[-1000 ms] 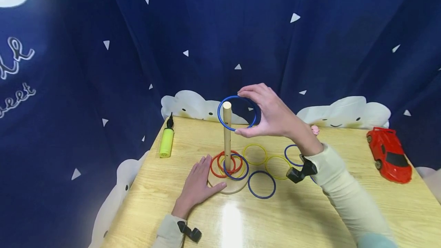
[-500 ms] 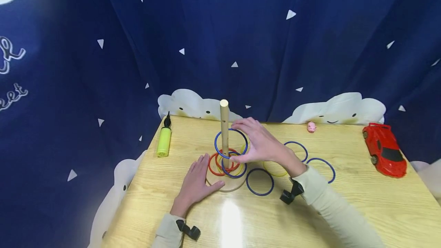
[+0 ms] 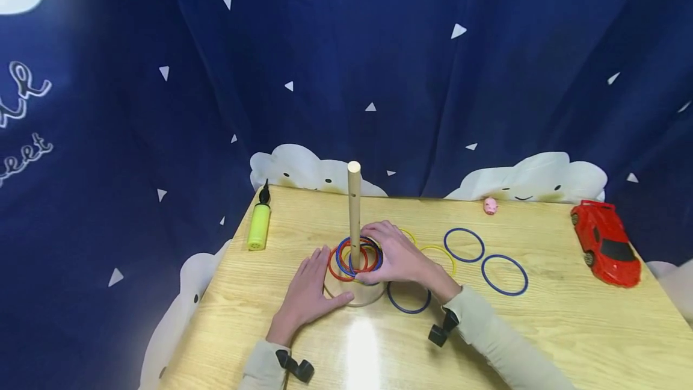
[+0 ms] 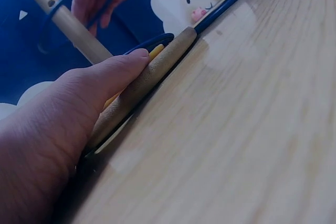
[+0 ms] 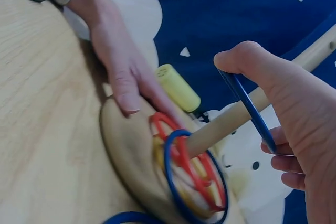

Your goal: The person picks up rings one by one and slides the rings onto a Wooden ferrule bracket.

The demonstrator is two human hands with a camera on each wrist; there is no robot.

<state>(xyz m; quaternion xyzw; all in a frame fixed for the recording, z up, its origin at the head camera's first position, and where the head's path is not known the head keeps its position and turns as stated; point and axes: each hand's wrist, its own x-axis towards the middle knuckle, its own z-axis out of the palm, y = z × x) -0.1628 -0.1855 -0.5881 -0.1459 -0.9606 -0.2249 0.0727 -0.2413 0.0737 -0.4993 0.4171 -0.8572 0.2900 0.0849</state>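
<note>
In the right wrist view, your right hand [image 5: 299, 103] has a blue ring [image 5: 247, 103] clamped between its thumb and fingers. That ring is around the wooden post [image 5: 226, 124], apart from the red rings [image 5: 181, 156] and a second blue ring [image 5: 167, 166] gathered low about the post's foot. Your left hand [image 5: 123, 69] is across from you, its thumb at the edge of the round wooden base [image 5: 123, 140]. Beyond it shows a yellow-green pump [image 5: 178, 88].

In the head view, you have the ring low around the upright post, close over the pile. Your left fingers are nearly straight and lie close together along the left side of the base, your thumb spread away from them. To the right on the table [image 3: 346, 360], two loose blue rings [image 3: 504, 255] lie side by side near the yellow rings [image 3: 455, 266], partly hidden by your right hand. A pink pig [image 3: 490, 206] stands at the back, and a red car [image 3: 606, 244] sits far right.

In the left wrist view, your left thumb rests on the base; you cannot tell its other fingers here. Your right hand holds the ring around the post behind.
</note>
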